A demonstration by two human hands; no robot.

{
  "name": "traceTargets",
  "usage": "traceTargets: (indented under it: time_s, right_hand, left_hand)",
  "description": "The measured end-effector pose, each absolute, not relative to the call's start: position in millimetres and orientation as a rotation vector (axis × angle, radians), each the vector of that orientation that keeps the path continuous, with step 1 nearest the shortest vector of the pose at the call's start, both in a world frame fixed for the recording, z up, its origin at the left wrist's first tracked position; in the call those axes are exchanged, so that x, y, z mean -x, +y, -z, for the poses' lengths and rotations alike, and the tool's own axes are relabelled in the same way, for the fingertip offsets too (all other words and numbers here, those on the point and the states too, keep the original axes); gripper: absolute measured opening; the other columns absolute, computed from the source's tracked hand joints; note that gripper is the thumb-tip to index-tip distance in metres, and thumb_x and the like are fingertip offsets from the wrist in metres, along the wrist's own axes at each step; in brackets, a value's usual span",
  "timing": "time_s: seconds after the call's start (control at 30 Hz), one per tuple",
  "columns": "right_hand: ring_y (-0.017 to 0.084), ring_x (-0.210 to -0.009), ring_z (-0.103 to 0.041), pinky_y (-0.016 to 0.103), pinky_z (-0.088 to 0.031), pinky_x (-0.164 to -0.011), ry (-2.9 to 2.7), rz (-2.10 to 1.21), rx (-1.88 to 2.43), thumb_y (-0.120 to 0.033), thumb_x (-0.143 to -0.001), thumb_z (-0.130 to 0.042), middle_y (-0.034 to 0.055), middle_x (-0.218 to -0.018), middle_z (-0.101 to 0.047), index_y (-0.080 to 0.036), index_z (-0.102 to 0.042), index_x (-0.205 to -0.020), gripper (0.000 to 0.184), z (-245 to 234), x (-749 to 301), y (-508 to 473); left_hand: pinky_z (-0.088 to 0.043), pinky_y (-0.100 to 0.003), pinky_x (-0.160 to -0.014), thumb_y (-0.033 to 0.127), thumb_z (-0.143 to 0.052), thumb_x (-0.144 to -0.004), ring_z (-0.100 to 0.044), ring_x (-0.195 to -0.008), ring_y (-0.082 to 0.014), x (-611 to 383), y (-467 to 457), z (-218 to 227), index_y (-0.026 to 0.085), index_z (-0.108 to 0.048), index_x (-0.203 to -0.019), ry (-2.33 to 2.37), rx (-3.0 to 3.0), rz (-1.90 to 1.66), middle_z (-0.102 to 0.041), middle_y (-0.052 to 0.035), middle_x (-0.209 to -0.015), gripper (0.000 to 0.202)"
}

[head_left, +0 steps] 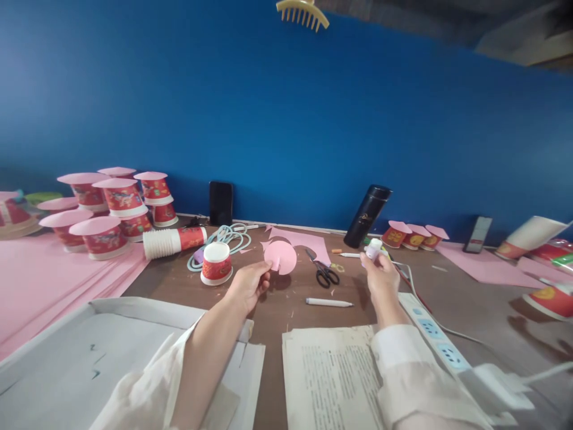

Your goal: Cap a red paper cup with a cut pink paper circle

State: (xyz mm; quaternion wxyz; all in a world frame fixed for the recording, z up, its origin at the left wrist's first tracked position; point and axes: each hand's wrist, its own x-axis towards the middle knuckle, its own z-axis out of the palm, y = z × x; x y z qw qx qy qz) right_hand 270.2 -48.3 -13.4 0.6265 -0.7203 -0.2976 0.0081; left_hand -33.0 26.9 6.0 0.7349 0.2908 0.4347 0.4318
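Note:
My left hand (pixel 251 285) pinches the lower left edge of a pink paper disc (pixel 286 257), which has a small slit or flap. In my right hand (pixel 381 278) is a small white bottle (pixel 373 249), cap end upward; most of it is hidden by the fingers. Left of the disc, an upside-down red paper cup (pixel 216 266) stands on the table. Black-handled scissors (pixel 326 275) lie between my hands, beside a cut pink paper sheet (pixel 308 242). Nearer to me is a white pen (pixel 329 303).
Several red cups with pink discs on top (pixel 120 197) are stacked at left. A nested cup stack (pixel 168 242) lies beside them. A black flask (pixel 367 216) leans against the blue wall (pixel 286 119). A power strip (pixel 434 334) and printed papers (pixel 331 376) lie in front.

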Motion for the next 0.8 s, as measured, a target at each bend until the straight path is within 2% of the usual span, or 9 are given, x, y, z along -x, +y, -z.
traceTargets:
  time_s: [0.1,0.3,0.57,0.7,0.8]
  right_hand:
    - [0.032,-0.089,-0.064,0.039,-0.046,-0.079,-0.685,0.053,1.883,-0.047,-0.063,-0.074,0.0089,-0.081,-0.073,-0.021,-0.071,-0.075,0.029,15.5,-277.6,-47.7]
    - [0.029,-0.090,-0.067,0.034,-0.044,-0.076,-0.731,0.042,2.153,-0.042,-0.070,-0.070,0.0072,-0.093,-0.076,-0.026,-0.076,-0.090,0.026,20.1,-277.0,-41.1]
    - [0.027,-0.083,-0.067,0.032,-0.044,-0.071,-0.736,0.062,2.244,-0.044,-0.071,-0.069,0.0082,-0.088,-0.076,-0.025,-0.075,-0.081,0.022,28.6,-282.6,-40.5]
    - [0.027,-0.076,-0.066,0.036,-0.046,-0.072,-0.727,0.085,2.208,-0.045,-0.068,-0.072,0.0067,-0.080,-0.074,-0.026,-0.073,-0.075,0.020,30.5,-282.6,-41.5]
    - [0.031,-0.081,-0.066,0.043,-0.048,-0.076,-0.711,0.115,2.164,-0.044,-0.064,-0.075,0.0085,-0.086,-0.074,-0.024,-0.073,-0.085,0.029,28.2,-280.2,-43.8]
  left_hand:
    - [-0.036,-0.011,-0.040,0.010,-0.069,-0.079,-0.047,-0.048,-0.0032,31.7,26.7,-3.8,0.005,-0.070,-0.076,0.958,-0.662,-0.936,-0.055,-0.0004,-0.059,0.006]
    - [-0.035,-0.011,-0.040,0.010,-0.071,-0.076,-0.048,-0.050,-0.0032,30.5,26.7,-3.0,0.005,-0.071,-0.076,0.965,-0.654,-0.928,-0.062,-0.0049,-0.068,0.005]
    - [-0.035,-0.012,-0.041,0.011,-0.074,-0.071,-0.046,-0.049,-0.0035,31.4,26.5,-5.1,0.007,-0.070,-0.073,0.974,-0.650,-0.924,-0.060,-0.0031,-0.064,0.006]
    - [-0.034,-0.012,-0.041,0.012,-0.076,-0.068,-0.048,-0.050,-0.0041,31.6,25.0,-6.6,0.007,-0.070,-0.071,0.981,-0.646,-0.937,-0.057,-0.0005,-0.060,0.008]
    - [-0.034,-0.012,-0.041,0.012,-0.076,-0.068,-0.048,-0.050,-0.0040,31.8,24.9,-6.4,0.007,-0.069,-0.071,0.987,-0.642,-0.946,-0.058,-0.0009,-0.061,0.009]
